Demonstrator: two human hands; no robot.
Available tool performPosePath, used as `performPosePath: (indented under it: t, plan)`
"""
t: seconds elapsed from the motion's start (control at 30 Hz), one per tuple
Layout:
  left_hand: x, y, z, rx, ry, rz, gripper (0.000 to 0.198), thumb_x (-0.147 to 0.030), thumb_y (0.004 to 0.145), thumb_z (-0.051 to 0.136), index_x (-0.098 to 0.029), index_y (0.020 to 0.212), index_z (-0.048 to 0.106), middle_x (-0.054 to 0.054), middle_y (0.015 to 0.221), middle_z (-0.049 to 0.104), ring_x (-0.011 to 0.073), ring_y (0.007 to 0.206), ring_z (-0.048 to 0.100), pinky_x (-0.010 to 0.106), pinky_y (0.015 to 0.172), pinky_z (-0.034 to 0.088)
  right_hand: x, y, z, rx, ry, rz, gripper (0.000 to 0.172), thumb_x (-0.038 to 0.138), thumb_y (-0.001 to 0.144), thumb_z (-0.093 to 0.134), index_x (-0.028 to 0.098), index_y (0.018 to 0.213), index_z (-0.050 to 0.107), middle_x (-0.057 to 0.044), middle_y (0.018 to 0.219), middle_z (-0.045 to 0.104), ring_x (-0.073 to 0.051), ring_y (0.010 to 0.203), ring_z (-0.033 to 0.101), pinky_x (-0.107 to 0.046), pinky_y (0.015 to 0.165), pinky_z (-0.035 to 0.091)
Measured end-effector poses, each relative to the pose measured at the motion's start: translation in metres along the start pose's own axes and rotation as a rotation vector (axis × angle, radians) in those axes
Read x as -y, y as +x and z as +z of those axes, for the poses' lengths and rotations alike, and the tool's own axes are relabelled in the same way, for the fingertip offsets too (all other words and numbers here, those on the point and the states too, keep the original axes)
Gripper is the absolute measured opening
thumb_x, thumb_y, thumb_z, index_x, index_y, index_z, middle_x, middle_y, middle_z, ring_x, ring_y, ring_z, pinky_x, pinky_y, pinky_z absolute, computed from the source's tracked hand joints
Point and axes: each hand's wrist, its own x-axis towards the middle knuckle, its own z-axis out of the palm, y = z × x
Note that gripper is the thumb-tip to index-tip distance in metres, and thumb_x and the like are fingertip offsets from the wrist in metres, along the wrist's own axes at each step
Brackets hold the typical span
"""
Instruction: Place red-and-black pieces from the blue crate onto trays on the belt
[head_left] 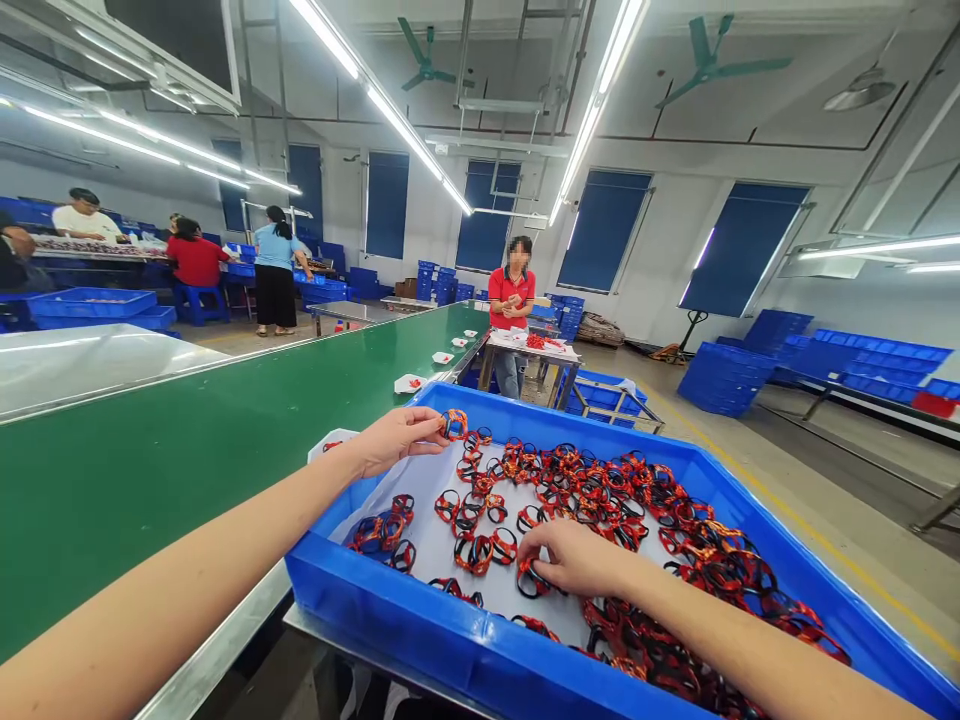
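A blue plastic tray (397, 590) lined with white sheet holds many small ring-shaped pieces (577, 480) in red, black and orange. My left hand (401, 438) is over the tray's far left side, thumb and fingers pinching one red-and-orange ring (454, 425). Down inside the tray, my right hand (566, 558) has its fingertips closed around a black-and-red ring (532, 580) near the liner. Loose rings lie around the right hand, thickest along the tray's right side and far side.
A green conveyor belt (225, 440) runs along the left, carrying small white dishes (410, 384) with red pieces. A person in red (512, 295) stands at a small table (525, 345) ahead. Blue crates (731, 375) are stacked at right; more people work at far left.
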Motion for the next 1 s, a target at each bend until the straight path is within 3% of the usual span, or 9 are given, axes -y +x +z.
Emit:
performPosePath:
  t: [0.2,0.47,0.73,1.0]
  plan:
    - [0.000,0.001,-0.001,-0.039,-0.096,-0.025,0.026,-0.032,0.077,0.068,-0.013,0.093,0.065,0.010,0.098,0.068,0.0106,0.078,0.063,0.025,0.078,0.051,0.003,0.000,-0.002,0.004,-0.011,0.002,0.035,0.016,0.073,0.047,0.024,0.098,0.071,-0.002,0.092,0.072,-0.018,0.081,0.066,-0.027,0.076,0.047]
    - [0.001,0.003,-0.005,-0.085,-0.204,-0.049,0.025,-0.025,0.076,0.069,-0.014,0.097,0.063,0.004,0.082,0.068,0.0087,0.072,0.065,0.019,0.073,0.053,0.001,0.000,0.002,-0.009,0.009,0.001,0.035,0.014,0.072,0.049,0.024,0.097,0.071,-0.002,0.095,0.072,-0.019,0.091,0.065,-0.028,0.084,0.046]
    - [0.000,0.000,-0.008,-0.020,-0.248,-0.080,0.025,-0.021,0.072,0.073,-0.016,0.096,0.065,0.003,0.084,0.068,0.0084,0.073,0.066,0.016,0.068,0.054,0.000,0.000,0.002,-0.011,-0.010,0.011,0.036,0.013,0.072,0.049,0.025,0.098,0.071,-0.002,0.097,0.072,-0.020,0.092,0.065,-0.029,0.085,0.046]
    - [-0.008,-0.008,-0.005,0.044,-0.281,-0.127,0.018,-0.019,0.072,0.072,-0.015,0.086,0.063,0.004,0.086,0.069,0.0048,0.060,0.063,0.013,0.060,0.053,-0.002,0.001,0.003,-0.012,0.007,-0.006,0.034,0.014,0.072,0.048,0.024,0.096,0.071,-0.002,0.096,0.072,-0.018,0.091,0.065,-0.028,0.084,0.046]
